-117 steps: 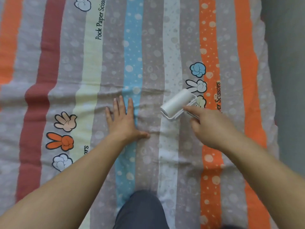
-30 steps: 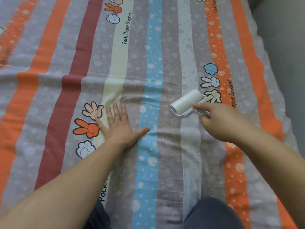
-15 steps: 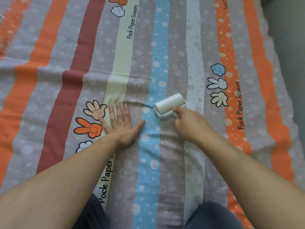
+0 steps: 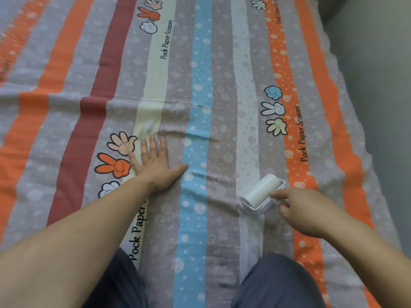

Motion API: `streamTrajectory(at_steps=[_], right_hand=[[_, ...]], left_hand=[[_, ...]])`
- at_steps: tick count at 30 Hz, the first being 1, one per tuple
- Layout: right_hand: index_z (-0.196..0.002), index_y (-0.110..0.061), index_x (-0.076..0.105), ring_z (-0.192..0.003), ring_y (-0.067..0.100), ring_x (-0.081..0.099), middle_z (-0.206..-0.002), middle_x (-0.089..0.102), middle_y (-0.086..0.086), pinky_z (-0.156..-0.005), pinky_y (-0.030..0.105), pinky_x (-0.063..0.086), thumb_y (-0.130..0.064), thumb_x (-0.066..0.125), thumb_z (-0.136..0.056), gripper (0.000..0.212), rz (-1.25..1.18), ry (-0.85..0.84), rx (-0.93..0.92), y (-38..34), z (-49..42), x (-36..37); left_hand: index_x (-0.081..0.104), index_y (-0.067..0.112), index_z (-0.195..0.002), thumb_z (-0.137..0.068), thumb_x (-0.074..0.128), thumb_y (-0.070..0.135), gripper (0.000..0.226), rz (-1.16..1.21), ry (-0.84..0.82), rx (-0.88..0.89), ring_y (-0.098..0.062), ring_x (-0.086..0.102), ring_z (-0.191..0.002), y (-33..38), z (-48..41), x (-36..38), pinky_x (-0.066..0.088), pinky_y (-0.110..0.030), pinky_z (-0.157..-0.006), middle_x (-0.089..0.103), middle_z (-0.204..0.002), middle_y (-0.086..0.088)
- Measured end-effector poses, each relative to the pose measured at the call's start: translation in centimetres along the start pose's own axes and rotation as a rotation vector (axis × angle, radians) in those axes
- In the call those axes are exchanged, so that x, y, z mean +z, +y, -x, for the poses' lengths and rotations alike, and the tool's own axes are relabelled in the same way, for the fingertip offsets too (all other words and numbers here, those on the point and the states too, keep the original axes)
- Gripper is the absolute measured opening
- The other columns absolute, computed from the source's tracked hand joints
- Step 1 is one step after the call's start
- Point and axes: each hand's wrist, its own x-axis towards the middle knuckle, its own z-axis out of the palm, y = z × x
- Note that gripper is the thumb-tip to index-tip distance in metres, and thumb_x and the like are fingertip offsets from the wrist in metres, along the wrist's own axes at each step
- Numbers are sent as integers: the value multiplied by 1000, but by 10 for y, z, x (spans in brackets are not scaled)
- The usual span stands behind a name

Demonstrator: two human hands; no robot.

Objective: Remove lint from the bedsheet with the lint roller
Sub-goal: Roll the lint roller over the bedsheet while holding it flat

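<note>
Striped cotton-looking bedsheet (image 4: 200, 90) runs wide open ahead, its edge dropping off at far right, left hand (image 4: 155, 165) spread flat on it while right hand (image 4: 304, 210) grips the white cylindrical lint roller (image 4: 262, 192) on the pale stripe.

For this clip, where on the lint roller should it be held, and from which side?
Hold the lint roller by its thin handle, coming from the near right side, behind the drum. The white drum lies on the bedsheet and must turn freely; the handle sticks out to its near right, where the right hand holds it.
</note>
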Motion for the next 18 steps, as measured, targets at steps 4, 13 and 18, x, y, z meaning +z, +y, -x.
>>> streamTrajectory(at_steps=[4, 13, 18], right_hand=[[-134, -48, 48, -91, 12, 60, -130, 60, -7, -78, 33, 51, -34, 42, -95, 42, 8, 35, -8, -17, 7, -39], [-134, -25, 53, -112, 32, 56, -131, 57, 9, -90, 35, 47, -19, 44, -97, 38, -346, 308, -234, -171, -119, -91], [-134, -28, 53, -114, 33, 56, -131, 58, 9, -94, 35, 47, -19, 45, -91, 45, -342, 256, -187, -192, -157, -76]], left_hand=[[-1, 28, -162, -79, 45, 87, 112, -48, 123, 49, -23, -13, -155, -14, 8, -9, -1, -55, -123, -16, -169, 0], [-38, 25, -150, -58, 54, 98, 149, -10, -18, -19, -28, -49, -138, -43, 0, -6, -23, -53, -118, -50, -152, -12], [-45, 25, -145, -60, 51, 99, 148, 14, -87, -10, -29, -52, -135, -46, -5, -5, -28, -52, -113, -55, -147, -11]])
